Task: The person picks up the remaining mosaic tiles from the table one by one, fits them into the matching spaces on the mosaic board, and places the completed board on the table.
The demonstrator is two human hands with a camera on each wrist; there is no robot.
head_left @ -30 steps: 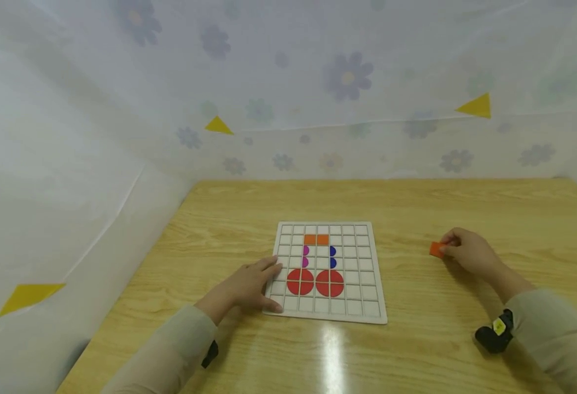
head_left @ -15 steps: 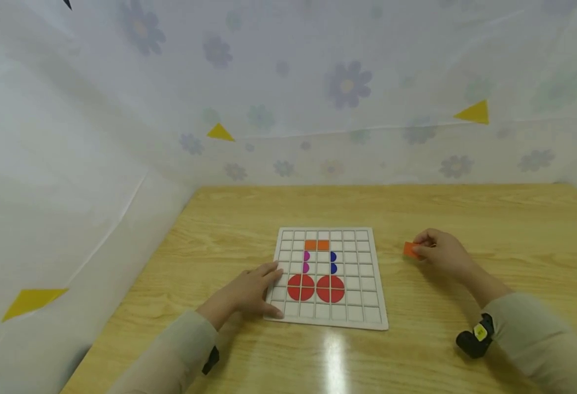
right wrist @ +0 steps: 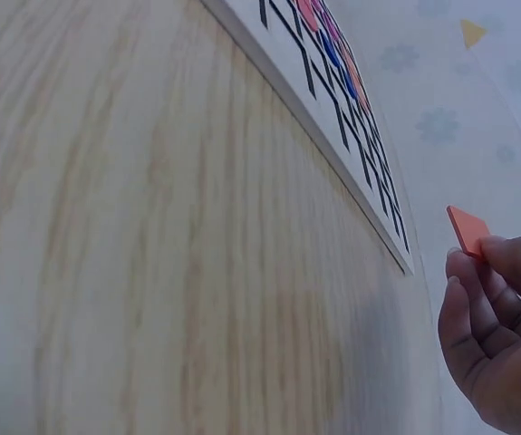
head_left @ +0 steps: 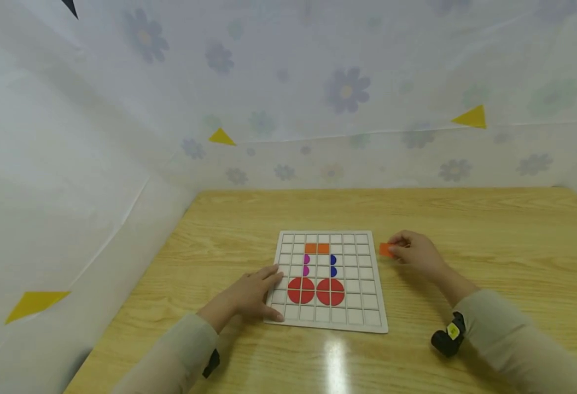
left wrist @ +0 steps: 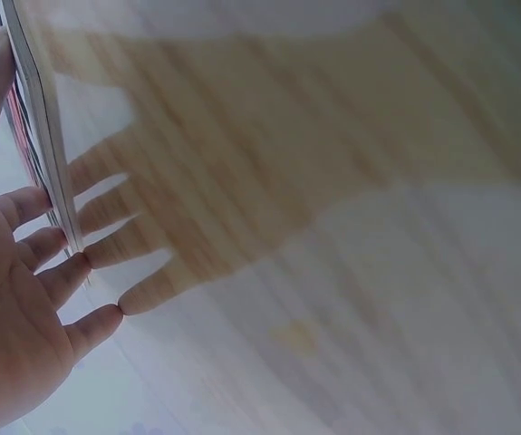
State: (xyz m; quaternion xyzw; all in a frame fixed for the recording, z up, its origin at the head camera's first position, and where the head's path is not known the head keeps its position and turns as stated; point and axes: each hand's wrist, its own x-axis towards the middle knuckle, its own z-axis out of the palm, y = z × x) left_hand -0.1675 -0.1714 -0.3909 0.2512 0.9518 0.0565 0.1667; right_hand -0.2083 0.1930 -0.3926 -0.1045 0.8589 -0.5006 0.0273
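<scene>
A white gridded board (head_left: 354, 316) lies flat on the wooden table. Two orange squares (head_left: 310, 248) sit side by side in its upper part. Below them are magenta half-circles (head_left: 306, 271) on the left and blue half-circles (head_left: 333, 260) on the right. Two red circles (head_left: 300, 290), made of quarter pieces, lie lower down. My left hand (head_left: 249, 293) rests at the board's left edge with its fingers spread. Just off the board's upper right side, my right hand (head_left: 418, 256) pinches a thin orange square tile (right wrist: 467, 231) between thumb and fingers, held above the table.
The wooden table (head_left: 239, 219) extends around the board on all sides. A pale flowered curtain (head_left: 288, 109) hangs behind the table, and a white sheet closes off the left. Yellow triangles (head_left: 471, 117) are stuck on these hangings.
My right hand has moved left with the orange square tile, from well right of the board to near its edge. My left hand stays in place on the board. The head view has tilted slightly.
</scene>
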